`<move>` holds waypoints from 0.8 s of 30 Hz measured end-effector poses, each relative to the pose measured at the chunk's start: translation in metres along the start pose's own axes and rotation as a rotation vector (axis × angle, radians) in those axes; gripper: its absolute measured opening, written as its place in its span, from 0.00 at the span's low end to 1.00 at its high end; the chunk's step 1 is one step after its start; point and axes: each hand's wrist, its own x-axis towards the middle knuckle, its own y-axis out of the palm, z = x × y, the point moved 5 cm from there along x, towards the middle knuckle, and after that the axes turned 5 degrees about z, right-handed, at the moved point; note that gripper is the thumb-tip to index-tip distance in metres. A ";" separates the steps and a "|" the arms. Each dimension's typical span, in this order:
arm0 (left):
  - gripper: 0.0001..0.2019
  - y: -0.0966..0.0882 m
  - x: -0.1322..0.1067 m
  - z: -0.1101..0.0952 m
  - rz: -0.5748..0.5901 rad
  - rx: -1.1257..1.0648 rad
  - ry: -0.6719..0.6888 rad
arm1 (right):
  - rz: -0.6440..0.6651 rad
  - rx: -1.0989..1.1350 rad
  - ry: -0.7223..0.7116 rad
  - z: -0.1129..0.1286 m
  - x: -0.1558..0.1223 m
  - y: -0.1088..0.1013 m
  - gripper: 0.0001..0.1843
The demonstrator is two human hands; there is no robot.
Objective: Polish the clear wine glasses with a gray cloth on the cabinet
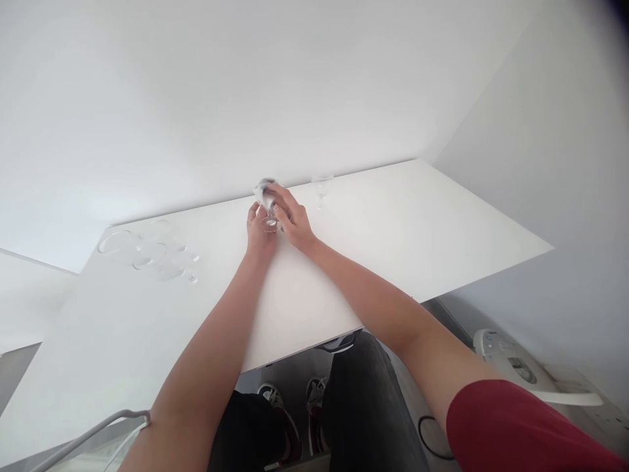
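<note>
Glare nearly erases the clear glass I hold tilted near the far edge of the white table. My right hand is closed over it and my left hand is pinching its round lower end, so my fingers hide most of its shape. A stemmed glass stands faintly to the right. Blurred glassware sits well to the left.

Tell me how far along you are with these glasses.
Looks done: one wine glass standing upright, alone, to the right. In hand: a clear glass held tilted between left hand and right hand. Probably left: the cluster of glasses on the table, at its left, untouched.
</note>
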 end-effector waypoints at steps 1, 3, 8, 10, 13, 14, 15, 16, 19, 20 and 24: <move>0.15 -0.001 0.000 0.000 -0.005 -0.013 0.020 | 0.004 0.032 -0.028 0.003 -0.001 0.000 0.28; 0.14 0.000 0.002 -0.001 0.022 -0.026 0.085 | -0.010 0.072 -0.093 0.006 -0.002 0.000 0.27; 0.21 0.002 0.003 -0.002 -0.004 -0.086 0.095 | -0.021 0.173 -0.024 -0.005 -0.002 0.005 0.17; 0.30 0.006 0.000 -0.005 0.016 -0.091 0.092 | -0.052 0.138 -0.022 -0.009 0.000 0.005 0.15; 0.23 0.015 -0.006 -0.010 0.107 -0.036 0.113 | -0.145 -0.003 -0.020 -0.014 0.003 -0.001 0.09; 0.22 0.016 -0.007 -0.009 0.116 -0.015 0.106 | -0.176 -0.046 -0.014 -0.016 0.004 -0.003 0.08; 0.23 0.016 -0.007 -0.009 0.108 0.001 0.096 | -0.203 -0.076 -0.006 -0.018 0.004 -0.005 0.07; 0.25 0.014 -0.007 -0.008 0.087 0.009 0.085 | -0.228 -0.087 0.005 -0.021 0.005 -0.007 0.09; 0.27 0.010 -0.006 -0.006 0.029 0.015 0.089 | -0.314 -0.023 0.057 -0.032 0.004 -0.013 0.25; 0.27 0.010 -0.006 -0.006 0.024 0.022 0.101 | -0.336 0.004 0.078 -0.035 0.003 -0.014 0.30; 0.24 0.010 -0.006 -0.009 0.018 0.053 0.156 | -0.331 0.067 0.139 -0.042 0.003 -0.013 0.30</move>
